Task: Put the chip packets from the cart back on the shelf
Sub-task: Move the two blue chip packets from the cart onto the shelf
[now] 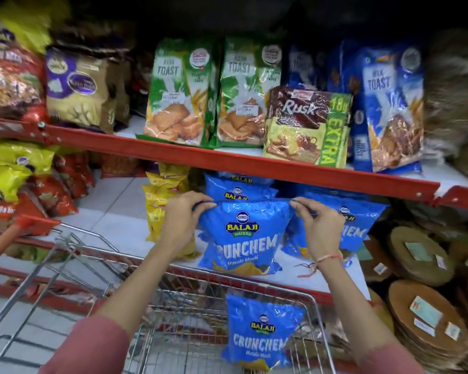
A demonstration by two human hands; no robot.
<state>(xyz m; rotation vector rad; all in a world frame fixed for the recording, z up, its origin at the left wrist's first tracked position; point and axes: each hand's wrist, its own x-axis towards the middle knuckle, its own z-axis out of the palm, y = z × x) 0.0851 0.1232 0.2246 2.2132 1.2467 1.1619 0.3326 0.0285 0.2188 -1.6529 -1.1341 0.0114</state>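
A blue chip packet (243,238) stands upright on the white lower shelf (119,209). My left hand (183,220) pinches its top left corner and my right hand (318,225) pinches its top right corner. More blue packets (238,188) stand behind it and another (354,225) to its right. One blue chip packet (261,333) stands in the wire cart (184,298) just below, leaning on the cart's far side.
Yellow packets (160,209) stand left of the blue ones, red and yellow bags (25,184) farther left. The red-edged upper shelf (227,157) holds toast and rusk packs. Round brown stacked items (422,314) fill the right side. The cart's red handle (19,228) is at the left.
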